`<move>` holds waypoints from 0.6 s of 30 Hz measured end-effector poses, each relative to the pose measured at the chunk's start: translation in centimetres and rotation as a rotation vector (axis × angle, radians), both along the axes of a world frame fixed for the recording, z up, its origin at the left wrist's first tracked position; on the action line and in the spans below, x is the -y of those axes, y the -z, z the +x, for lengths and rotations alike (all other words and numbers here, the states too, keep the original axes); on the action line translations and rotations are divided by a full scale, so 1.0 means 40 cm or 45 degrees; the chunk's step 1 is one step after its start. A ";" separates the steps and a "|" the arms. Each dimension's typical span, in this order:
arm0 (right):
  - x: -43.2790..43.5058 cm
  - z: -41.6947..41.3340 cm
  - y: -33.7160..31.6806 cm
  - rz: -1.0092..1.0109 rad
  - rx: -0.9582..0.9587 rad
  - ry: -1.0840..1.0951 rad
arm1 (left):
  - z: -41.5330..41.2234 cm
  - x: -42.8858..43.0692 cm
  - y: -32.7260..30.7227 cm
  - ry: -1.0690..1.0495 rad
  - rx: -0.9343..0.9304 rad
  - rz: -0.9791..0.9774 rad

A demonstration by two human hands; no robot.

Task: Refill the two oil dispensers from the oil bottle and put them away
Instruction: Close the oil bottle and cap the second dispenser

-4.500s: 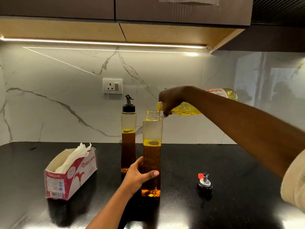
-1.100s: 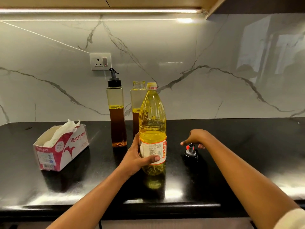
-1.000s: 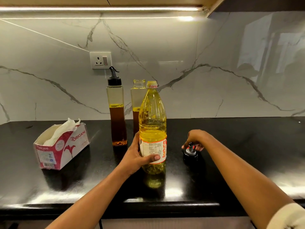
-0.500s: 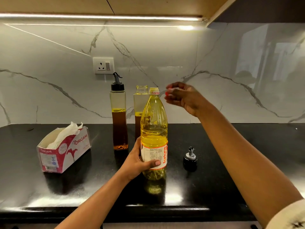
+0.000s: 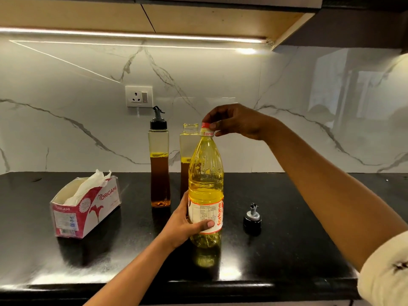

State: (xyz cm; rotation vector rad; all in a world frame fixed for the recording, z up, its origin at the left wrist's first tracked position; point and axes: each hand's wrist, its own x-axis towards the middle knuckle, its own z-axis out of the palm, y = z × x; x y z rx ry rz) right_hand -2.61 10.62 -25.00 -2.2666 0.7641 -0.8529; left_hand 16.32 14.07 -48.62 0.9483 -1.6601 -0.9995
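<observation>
While the left hand [image 5: 187, 221] is wrapping its fingers and thumb around the label of the Fortune oil bottle [image 5: 205, 180], which is standing on the black countertop [image 5: 287, 206], the right hand [image 5: 234, 122] is pinching the red cap [image 5: 207, 125] on the bottle's neck with curled fingertips. Just behind the left hand the uncapped dispenser [image 5: 187, 142] is standing partly filled. Left of it, the capped dispenser [image 5: 159, 164] is showing a similar level. A loose pourer lid [image 5: 252, 219] is lying below the right hand, apart from the bottle. Pouring is looking finished to me; closing the bottle, fitting the lid and storing both dispensers are waiting.
</observation>
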 end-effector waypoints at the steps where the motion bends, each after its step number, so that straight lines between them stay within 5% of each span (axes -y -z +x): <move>1: -0.003 0.002 -0.017 -0.044 -0.136 -0.001 | 0.000 0.000 0.000 0.005 -0.002 0.000; 4: -0.017 0.017 -0.070 -0.141 -0.500 -0.001 | 0.001 -0.001 0.000 0.019 -0.015 0.003; 10: -0.037 0.066 -0.124 -0.359 -0.847 0.236 | -0.001 -0.006 -0.004 0.023 -0.032 0.014; 14: -0.027 0.121 -0.104 -0.808 -1.215 0.557 | -0.003 -0.011 -0.007 0.034 -0.035 0.025; 16: -0.017 0.134 -0.096 -0.952 -1.220 0.552 | -0.003 -0.011 -0.006 0.036 -0.049 0.030; 18: -0.019 0.123 -0.105 -0.737 -1.127 0.397 | -0.003 -0.008 -0.005 0.042 -0.063 0.033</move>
